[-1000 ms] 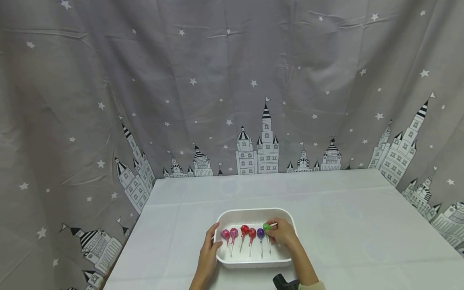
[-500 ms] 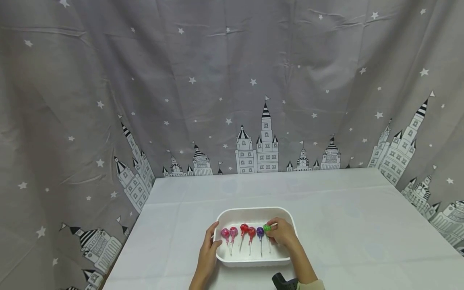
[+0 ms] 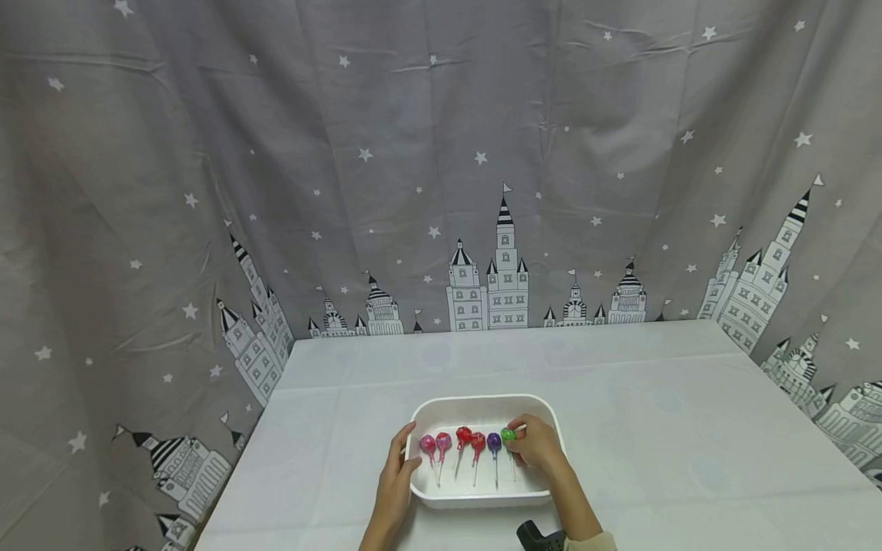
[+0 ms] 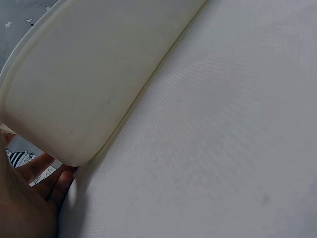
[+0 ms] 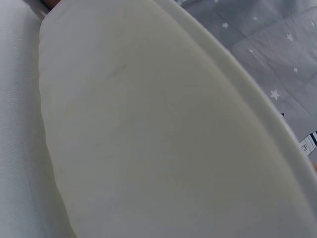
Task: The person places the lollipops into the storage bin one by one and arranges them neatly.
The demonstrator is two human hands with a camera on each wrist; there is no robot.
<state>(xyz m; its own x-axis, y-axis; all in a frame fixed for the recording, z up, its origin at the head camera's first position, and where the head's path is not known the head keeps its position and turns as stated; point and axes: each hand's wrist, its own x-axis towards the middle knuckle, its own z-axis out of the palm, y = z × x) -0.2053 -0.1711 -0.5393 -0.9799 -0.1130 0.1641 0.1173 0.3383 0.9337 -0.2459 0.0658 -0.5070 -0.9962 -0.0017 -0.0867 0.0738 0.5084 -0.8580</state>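
Observation:
A white plastic tray (image 3: 482, 501) sits on the table near its front edge. My left hand (image 3: 395, 478) holds the tray's left side, thumb over the rim and fingers along the outer wall; the left wrist view shows those fingers (image 4: 59, 186) at the tray's corner. Inside the tray my right hand (image 3: 540, 444) pinches a green lollipop (image 3: 507, 434) near its head. To its left lie a purple lollipop (image 3: 494, 441), two red lollipops, one of them (image 3: 478, 441) beside the purple, and two pink lollipops, the outermost (image 3: 427, 443) near my left thumb. All sticks point toward me.
White cloth covers the table (image 3: 620, 413). A grey curtain (image 3: 413, 115) printed with castles and stars hangs behind and at the sides. A black device (image 3: 540, 537) is on my right wrist. The tray's outer wall (image 5: 148, 129) fills most of the right wrist view.
The green lollipop's head has shifted very slightly right and down in my right hand's pinch. A red patch seen earlier beneath that hand is now hidden. My left hand stays put.

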